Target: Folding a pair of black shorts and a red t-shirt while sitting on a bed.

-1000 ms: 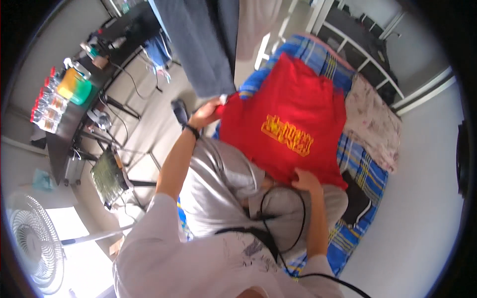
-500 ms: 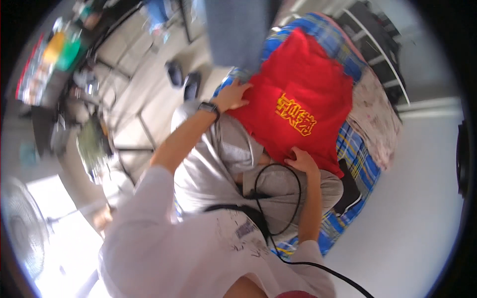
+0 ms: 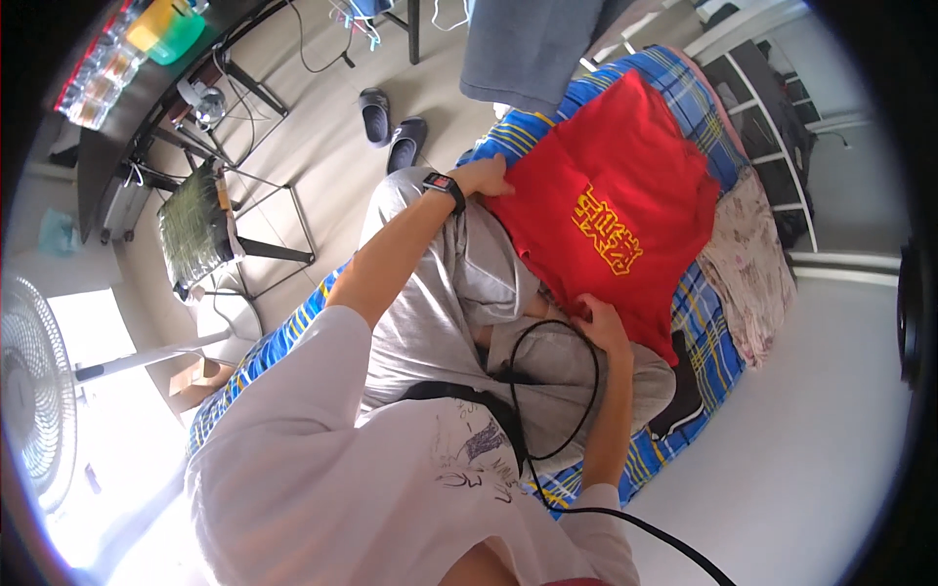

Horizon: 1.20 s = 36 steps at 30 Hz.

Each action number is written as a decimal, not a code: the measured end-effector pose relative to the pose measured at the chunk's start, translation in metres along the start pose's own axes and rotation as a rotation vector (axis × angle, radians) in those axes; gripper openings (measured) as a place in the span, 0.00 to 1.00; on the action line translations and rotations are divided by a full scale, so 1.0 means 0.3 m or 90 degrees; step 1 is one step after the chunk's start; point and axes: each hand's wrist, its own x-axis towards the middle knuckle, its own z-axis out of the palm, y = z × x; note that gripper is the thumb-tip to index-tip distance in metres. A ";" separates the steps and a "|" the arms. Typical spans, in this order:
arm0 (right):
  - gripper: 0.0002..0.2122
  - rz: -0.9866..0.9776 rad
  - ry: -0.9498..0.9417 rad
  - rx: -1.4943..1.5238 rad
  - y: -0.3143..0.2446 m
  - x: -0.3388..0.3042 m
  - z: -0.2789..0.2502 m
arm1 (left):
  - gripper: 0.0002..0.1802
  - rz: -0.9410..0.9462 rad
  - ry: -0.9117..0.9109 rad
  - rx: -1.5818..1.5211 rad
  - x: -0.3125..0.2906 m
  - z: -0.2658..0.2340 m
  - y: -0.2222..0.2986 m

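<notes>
Left hand point(image 3: 483, 177) and right hand point(image 3: 605, 327) are touching the red shirt point(image 3: 616, 161) lying spread on blue plaid bedding point(image 3: 719, 352); whether either is gripping is unclear.

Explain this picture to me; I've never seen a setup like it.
There is no robot here, only a person's two bare hands. The picture comes from a wide fisheye camera worn on the head and looking down, so straight edges curve near the rim.

The person sits with bent legs, in grey trousers, on blue plaid bedding. Spread in front is a red garment with yellow lettering. A pale patterned cloth and a dark item lie beside it.

The left hand, below a watch, touches the garment's left edge; the right hand is at its near edge. How firmly either grips is hard to tell.
</notes>
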 end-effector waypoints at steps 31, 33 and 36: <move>0.20 -0.011 0.422 0.078 0.558 -0.439 -0.178 | 0.23 0.516 -0.123 0.083 -0.365 0.517 0.724; 0.17 0.005 0.443 0.147 0.552 -0.447 -0.211 | 0.21 0.500 -0.148 0.013 -0.326 0.498 0.728; 0.12 0.023 0.521 0.211 0.506 -0.444 -0.261 | 0.21 0.473 -0.114 -0.009 -0.248 0.494 0.847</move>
